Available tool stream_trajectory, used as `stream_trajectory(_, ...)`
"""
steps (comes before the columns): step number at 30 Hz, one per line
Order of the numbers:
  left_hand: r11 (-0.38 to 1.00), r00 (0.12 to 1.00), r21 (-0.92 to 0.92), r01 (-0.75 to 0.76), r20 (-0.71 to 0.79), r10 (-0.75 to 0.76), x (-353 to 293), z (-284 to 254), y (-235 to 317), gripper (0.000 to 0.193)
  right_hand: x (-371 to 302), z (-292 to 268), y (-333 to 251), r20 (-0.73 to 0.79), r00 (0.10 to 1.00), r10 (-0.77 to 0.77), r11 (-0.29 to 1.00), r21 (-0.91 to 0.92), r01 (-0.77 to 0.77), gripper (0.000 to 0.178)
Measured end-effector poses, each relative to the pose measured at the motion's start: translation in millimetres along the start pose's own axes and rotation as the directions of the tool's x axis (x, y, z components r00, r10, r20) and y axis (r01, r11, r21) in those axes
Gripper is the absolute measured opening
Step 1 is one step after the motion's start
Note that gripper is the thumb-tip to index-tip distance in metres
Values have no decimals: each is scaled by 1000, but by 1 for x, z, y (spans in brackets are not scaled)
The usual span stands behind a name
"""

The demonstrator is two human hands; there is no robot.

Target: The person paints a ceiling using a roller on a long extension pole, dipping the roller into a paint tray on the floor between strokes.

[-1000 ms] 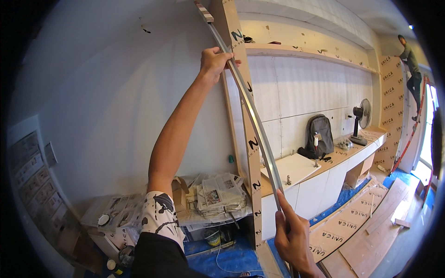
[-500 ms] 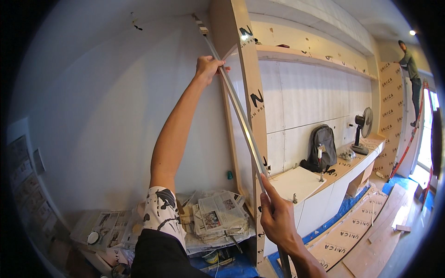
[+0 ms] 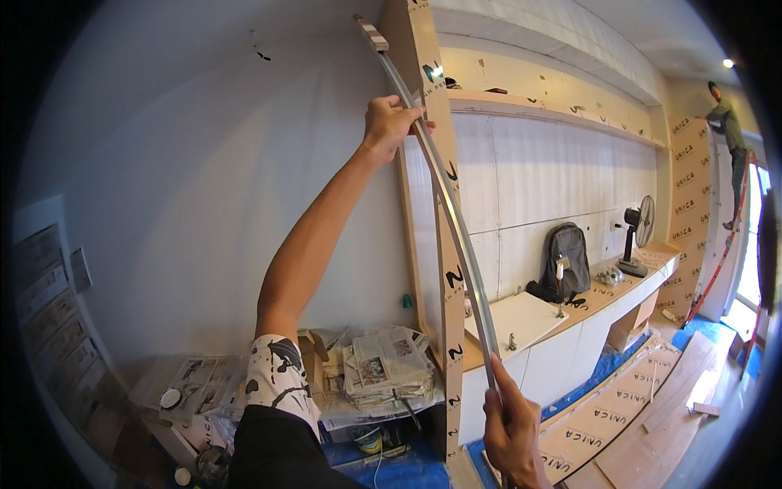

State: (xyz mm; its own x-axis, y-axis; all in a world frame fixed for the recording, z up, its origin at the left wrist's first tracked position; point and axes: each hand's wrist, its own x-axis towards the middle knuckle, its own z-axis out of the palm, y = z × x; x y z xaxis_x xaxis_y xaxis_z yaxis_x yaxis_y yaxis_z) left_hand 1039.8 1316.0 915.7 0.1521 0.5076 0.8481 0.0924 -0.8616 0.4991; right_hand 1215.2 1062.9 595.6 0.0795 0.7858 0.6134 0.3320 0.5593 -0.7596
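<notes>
A long silvery metal pole (image 3: 456,222) slants across the view, its upper part leaning left and its lower end running out at the bottom edge. Fixed to its top is a brush-like piece (image 3: 373,37) with a pale band, up where the wall meets the ceiling; its exact kind is too small to make out. High on the pole, my left hand (image 3: 393,126) is closed round it with the arm stretched up. Lower down, my right hand (image 3: 513,432) grips the same pole. Just behind the pole stands an upright cabinet panel (image 3: 450,342) wrapped in printed protective sheet.
Stacked newspapers (image 3: 387,367) lie below left, near a paint can (image 3: 369,440). A long counter carries a white board (image 3: 521,324), a grey backpack (image 3: 566,261) and a fan (image 3: 635,236). Another person (image 3: 727,122) stands on a red ladder (image 3: 717,261). Wires (image 3: 262,54) hang from the ceiling.
The pole's top and my left hand have shifted right in view. My right hand has moved lower and slightly right, still gripping the pole. The view itself has turned a little.
</notes>
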Motion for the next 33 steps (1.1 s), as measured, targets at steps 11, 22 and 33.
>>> stream_trajectory(11, 997, 998, -66, 32, 60, -28, -107, 73, 107, 20, -138, -90, -40, -17, 999, -52, 999, -19, 51, 46)
stream_trajectory(22, 994, 997, -107, -10, 72, 18, -91, 104, 148, 20, -152, -122, -58, -96, 989, -109, 991, -86, 101, 42)
stream_trajectory(33, 992, 997, -120, -41, 57, 48, -65, 124, 142, 18, -123, -140, -63, -141, 990, -14, 991, -132, -5, 47)
